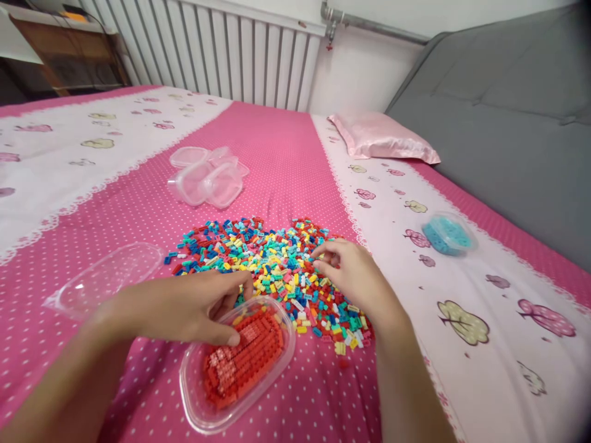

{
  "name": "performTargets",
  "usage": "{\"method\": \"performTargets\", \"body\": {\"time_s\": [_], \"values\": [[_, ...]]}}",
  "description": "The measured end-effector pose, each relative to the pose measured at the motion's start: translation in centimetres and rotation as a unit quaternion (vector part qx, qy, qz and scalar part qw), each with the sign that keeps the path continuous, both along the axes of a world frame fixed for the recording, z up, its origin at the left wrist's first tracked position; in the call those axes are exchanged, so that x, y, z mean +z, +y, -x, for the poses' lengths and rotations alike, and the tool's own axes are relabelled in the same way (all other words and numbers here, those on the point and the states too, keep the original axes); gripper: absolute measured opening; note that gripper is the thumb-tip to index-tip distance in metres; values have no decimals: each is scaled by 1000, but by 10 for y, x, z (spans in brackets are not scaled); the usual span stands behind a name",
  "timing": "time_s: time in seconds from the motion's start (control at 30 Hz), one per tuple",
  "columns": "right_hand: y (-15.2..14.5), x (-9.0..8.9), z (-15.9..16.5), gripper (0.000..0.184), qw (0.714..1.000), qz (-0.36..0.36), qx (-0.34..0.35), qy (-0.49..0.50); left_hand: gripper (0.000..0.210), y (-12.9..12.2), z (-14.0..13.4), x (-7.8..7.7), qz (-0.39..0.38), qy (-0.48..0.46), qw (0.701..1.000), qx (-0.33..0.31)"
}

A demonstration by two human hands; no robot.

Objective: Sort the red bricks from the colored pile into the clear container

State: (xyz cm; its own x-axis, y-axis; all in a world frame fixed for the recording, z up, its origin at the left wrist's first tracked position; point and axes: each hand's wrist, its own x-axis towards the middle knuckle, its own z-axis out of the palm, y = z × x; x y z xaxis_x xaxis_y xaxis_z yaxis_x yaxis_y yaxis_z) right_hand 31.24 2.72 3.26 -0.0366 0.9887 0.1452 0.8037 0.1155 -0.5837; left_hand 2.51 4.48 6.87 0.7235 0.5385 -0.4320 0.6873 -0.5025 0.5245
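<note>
A heap of small toy building bricks [277,258] in many colours lies on the bed. In front of it stands a clear plastic container [189,394], with red bricks [253,351] packed in rows inside. My left hand [198,307] straddles the container's far left rim, thumb over the red bricks and fingers curled down on the heap side. At the heap's right part, my right hand [346,264] has thumb and index finger drawn close in a pinch; whatever is between the tips is too small to make out.
An oval clear lid [111,277] lies at the left. Behind the heap are several clear empty containers [207,178]. A container of light blue bricks [447,234] stands at the right. Farther off are a pink pillow [383,135], a grey headboard [503,117] and a white radiator [221,55].
</note>
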Motion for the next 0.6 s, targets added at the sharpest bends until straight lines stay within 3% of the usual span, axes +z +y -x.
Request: {"method": "performTargets", "body": {"time_s": [0.1,0.37,0.5,0.6], "values": [[3,-8,9,18,999,18,4,-36,34,3,0,1,51,-14,998,13],[3,-13,15,20,999,22,-15,-43,35,6,-4,1,78,-61,995,-3],[-5,0,10,17,998,13,-48,-35,34,6,-5,3,91,-67,994,-3],[-17,16,15,14,999,36,13,10,33,5,-4,2,88,-59,994,4]]}}
